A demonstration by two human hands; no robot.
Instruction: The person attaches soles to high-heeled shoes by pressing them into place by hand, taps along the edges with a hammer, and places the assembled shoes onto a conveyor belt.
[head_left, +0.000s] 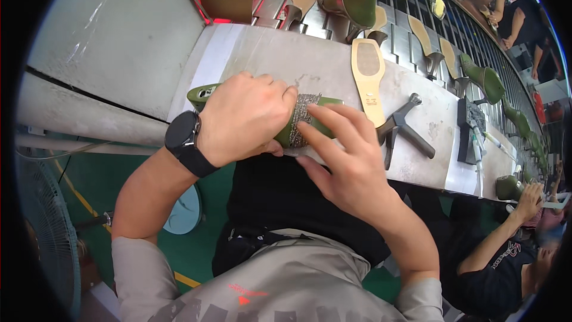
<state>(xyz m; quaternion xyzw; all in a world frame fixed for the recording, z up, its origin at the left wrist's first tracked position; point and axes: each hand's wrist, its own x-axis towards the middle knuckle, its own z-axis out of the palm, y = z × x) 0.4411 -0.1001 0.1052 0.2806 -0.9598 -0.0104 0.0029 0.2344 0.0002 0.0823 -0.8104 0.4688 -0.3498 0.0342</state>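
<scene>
A green shoe last (201, 96) lies sideways over the near edge of the workbench. My left hand (247, 116), with a dark watch on its wrist, is wrapped round it and hides its middle. A glittery, silvery strap (302, 119) crosses the last just right of that hand. My right hand (351, 158) rests its index and middle fingertips on the strap, fingers apart and thumb held away below. Past the right hand lie a beige insole (366, 71) and dark metal lasting pincers (406, 124) with spread handles.
Behind the bench (286, 53), a slatted conveyor (390, 45) carries more lasts (357, 3) and heeled insoles (420, 33). A dark holder with pen-like tools (471, 131) stands at right. A co-worker (500, 262) sits lower right; others are far right. A fan (50, 232) is at left.
</scene>
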